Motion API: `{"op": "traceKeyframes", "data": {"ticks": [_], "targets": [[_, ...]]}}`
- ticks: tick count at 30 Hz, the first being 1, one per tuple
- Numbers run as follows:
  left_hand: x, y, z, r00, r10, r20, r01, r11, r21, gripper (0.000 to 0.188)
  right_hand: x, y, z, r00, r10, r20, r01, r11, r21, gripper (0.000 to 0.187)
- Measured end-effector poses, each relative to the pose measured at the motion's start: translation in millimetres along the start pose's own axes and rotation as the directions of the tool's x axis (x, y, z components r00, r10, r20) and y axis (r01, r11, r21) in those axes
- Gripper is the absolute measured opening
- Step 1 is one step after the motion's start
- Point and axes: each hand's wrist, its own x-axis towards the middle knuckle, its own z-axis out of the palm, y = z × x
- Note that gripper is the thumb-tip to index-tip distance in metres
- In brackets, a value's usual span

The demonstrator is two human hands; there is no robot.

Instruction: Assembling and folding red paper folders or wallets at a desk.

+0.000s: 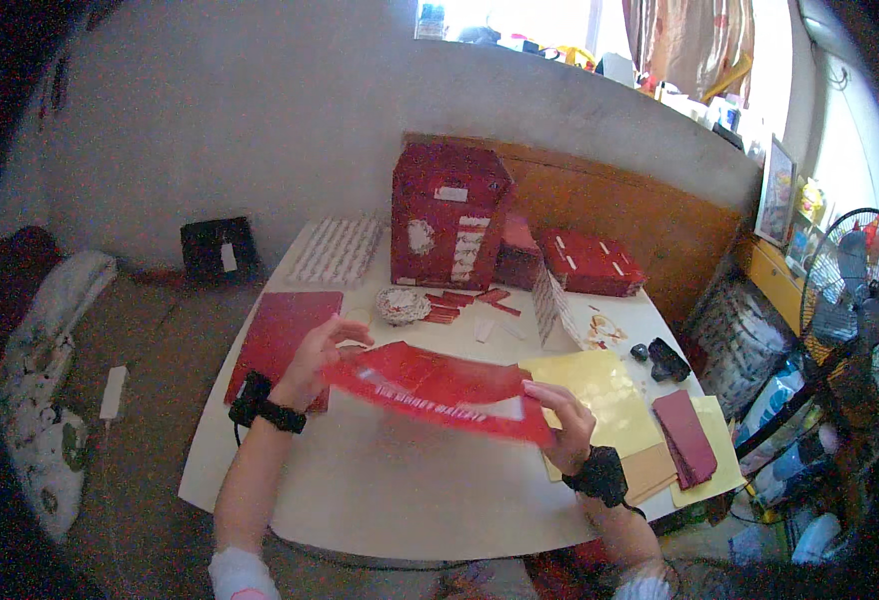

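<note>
A long red printed paper piece (440, 385) with pale lettering bows between my two hands above the white table. It is slightly blurred, and its exact kind is hard to tell. My left hand (310, 360) is closed on its left end, with some fingers hidden behind it. At the right end, my right hand (567, 425) pinches the paper with fingers on top. A flat red sheet stack (278, 335) lies beside my left hand. Yellow sheets (600, 395) are spread by my right hand. Black bands wrap both my wrists.
A tall dark red box (450, 215) stands at the back of the table (390, 510). Near it are a small round basket (402, 305), red strips (450, 303), a white patterned folded card (557, 315) and a red stack (592, 263). Maroon envelopes (685, 435) lie right. A fan (855, 280) stands beyond.
</note>
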Motion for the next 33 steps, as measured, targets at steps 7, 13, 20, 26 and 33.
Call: {"op": "traceKeyframes", "data": {"ticks": [7,13,20,26,33], "targets": [[1.4,-9.7,30.0,0.911,0.4,-0.096,-0.398,0.917,0.041,0.043,-4.4,-2.8,-2.6,0.9,0.426,-0.094,-0.328,0.802,0.499,0.022],[1.7,-49.5,39.2,0.748,0.641,-0.172,-0.37,0.618,0.694,0.068,-14.3,-8.5,6.2,0.83,0.527,0.185,-0.466,0.471,0.748,0.025],[-4.2,-44.2,60.5,0.978,-0.154,-0.144,0.167,0.983,0.081,0.058,-18.1,-18.1,9.5,0.829,0.473,0.298,-0.501,0.391,0.772,0.024],[-3.6,-57.9,52.0,0.999,0.044,0.002,-0.042,0.964,-0.264,0.039,-20.0,-17.8,2.4,0.838,0.092,0.537,-0.419,0.739,0.527,0.028],[7.6,-52.2,27.1,0.999,0.027,-0.021,-0.029,0.992,-0.124,0.04,-19.3,12.3,-32.6,0.669,-0.136,0.731,-0.236,0.893,0.383,0.047]]}}
